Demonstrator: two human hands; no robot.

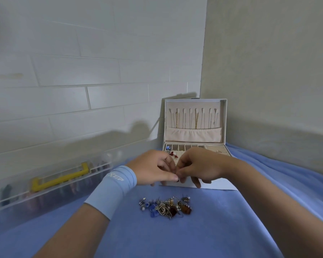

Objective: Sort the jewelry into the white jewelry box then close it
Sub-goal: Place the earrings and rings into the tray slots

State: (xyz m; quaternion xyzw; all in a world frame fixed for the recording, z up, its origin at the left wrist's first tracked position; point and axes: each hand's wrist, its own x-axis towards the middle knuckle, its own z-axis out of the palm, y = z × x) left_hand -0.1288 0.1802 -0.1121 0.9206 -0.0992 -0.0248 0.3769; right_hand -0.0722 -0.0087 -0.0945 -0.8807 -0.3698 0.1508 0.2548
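Pinching a tiny dark piece between curled fingertips at center frame, the left hand and right hand hover before the open white jewelry box, the jewelry pile just below them.

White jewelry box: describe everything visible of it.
The white jewelry box stands open on the blue cloth in the wall corner, lid upright. The beige-lined lid holds a row of hooks with chains hanging above a gathered pocket. The tray has compartments and a perforated panel with red earrings. The left hand and right hand pinch a small dark piece before it, hiding part of the tray.
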